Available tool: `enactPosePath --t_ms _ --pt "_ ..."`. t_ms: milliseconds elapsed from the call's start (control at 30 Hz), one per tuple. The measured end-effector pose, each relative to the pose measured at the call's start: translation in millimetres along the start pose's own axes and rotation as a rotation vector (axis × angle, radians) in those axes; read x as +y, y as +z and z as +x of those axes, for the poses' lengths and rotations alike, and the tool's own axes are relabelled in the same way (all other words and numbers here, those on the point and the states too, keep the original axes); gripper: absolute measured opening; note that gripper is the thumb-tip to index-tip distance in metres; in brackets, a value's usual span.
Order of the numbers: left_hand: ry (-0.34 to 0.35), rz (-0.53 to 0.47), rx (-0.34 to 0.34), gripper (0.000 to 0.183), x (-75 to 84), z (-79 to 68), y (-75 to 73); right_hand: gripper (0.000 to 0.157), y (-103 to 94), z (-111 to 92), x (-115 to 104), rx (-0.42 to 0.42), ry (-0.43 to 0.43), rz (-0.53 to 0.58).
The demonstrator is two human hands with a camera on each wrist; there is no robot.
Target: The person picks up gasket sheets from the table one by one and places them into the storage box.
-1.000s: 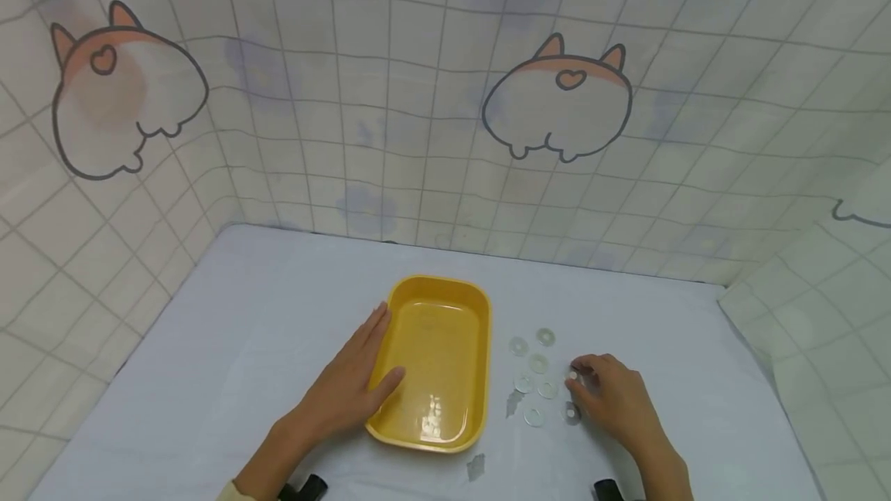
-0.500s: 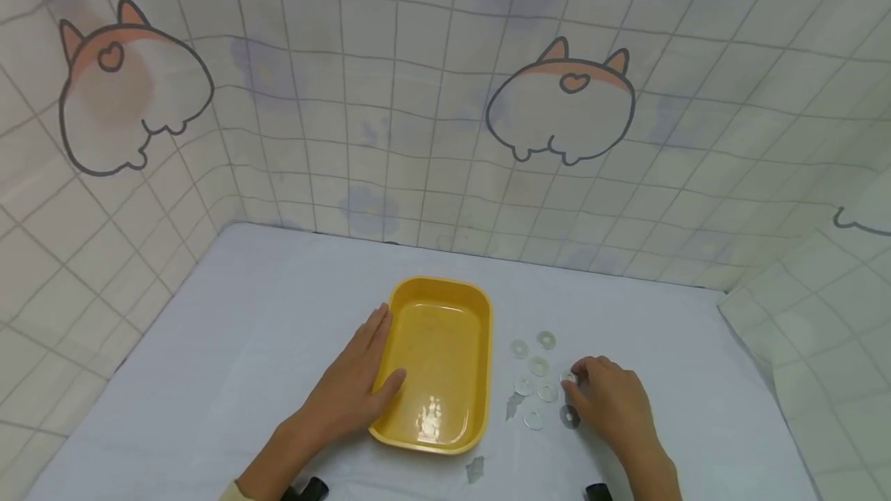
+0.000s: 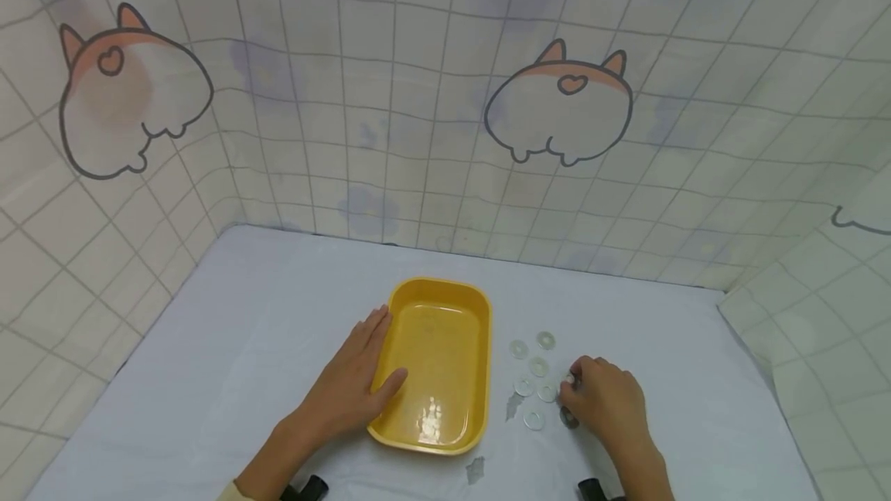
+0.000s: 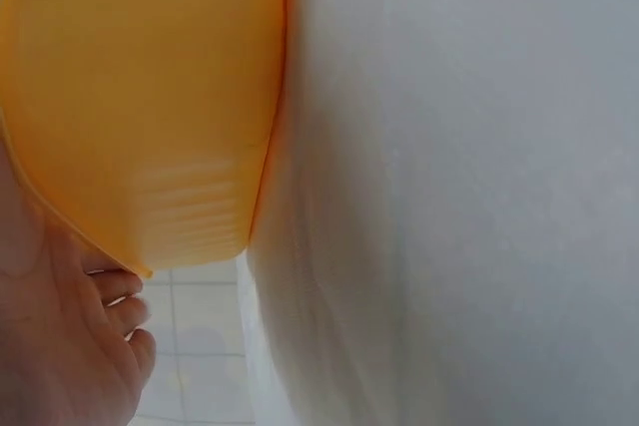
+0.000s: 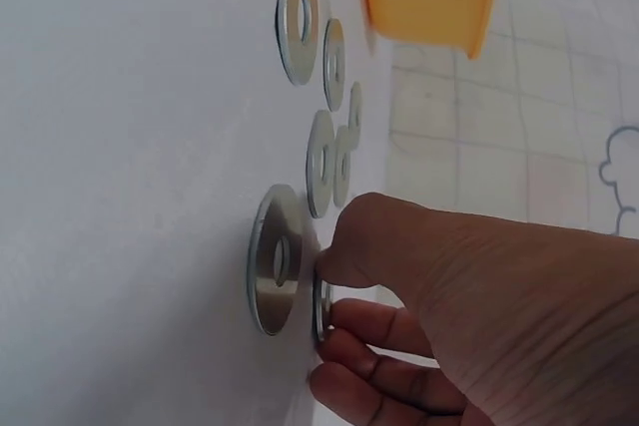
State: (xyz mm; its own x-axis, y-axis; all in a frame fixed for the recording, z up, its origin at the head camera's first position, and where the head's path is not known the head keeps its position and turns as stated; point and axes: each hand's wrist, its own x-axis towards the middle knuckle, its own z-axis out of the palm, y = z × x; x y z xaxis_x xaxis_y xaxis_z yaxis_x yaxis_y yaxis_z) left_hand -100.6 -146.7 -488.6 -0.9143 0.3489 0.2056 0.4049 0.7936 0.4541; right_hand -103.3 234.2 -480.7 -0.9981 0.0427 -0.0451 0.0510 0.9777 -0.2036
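A shallow yellow plastic tray (image 3: 435, 354) with rounded corners sits on the white cloth. Along its left rim rests my left hand (image 3: 348, 389), fingers straight and thumb over the edge; the left wrist view shows the fingertips outside the tray wall (image 4: 160, 117). Right of the tray, my right hand (image 3: 609, 400) pinches a metal washer (image 5: 320, 311) between thumb and fingers, close over the cloth, its far side hidden by the fingers. Just beside it lies another large flat washer (image 5: 276, 261), shiny and grey.
Several washers (image 3: 538, 366) lie spread on the cloth between the tray and my right hand. Two grey patches (image 3: 476, 469) mark the cloth near the tray. A grid-patterned curtain (image 3: 418, 99) with cartoon animals encloses the table at the back and sides.
My right hand has shifted slightly left, its fingers closing round the washer, which lay more visible at the fingertips half a second ago. My left hand and the tray stay put.
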Motion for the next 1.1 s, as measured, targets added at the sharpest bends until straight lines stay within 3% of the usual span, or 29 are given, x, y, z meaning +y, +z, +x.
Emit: enactPosePath --t_ms 300,533,867,1100 --pt "0.023 0.035 0.019 0.090 -3.2 0.4 -0.5 0.029 3.6 0 -1 0.048 -0.010 0.035" --pt "0.013 0.015 0.010 0.090 -3.1 0.7 1.6 0.034 3.0 -1 6 0.026 -0.010 0.081" --pt "0.011 0.031 0.004 0.091 0.5 1.1 2.4 0.026 9.3 -1 20 0.118 -0.118 0.081" --pt "-0.006 -0.004 -0.020 0.088 -2.0 1.0 2.8 0.025 11.8 1 26 0.108 -0.119 0.141"
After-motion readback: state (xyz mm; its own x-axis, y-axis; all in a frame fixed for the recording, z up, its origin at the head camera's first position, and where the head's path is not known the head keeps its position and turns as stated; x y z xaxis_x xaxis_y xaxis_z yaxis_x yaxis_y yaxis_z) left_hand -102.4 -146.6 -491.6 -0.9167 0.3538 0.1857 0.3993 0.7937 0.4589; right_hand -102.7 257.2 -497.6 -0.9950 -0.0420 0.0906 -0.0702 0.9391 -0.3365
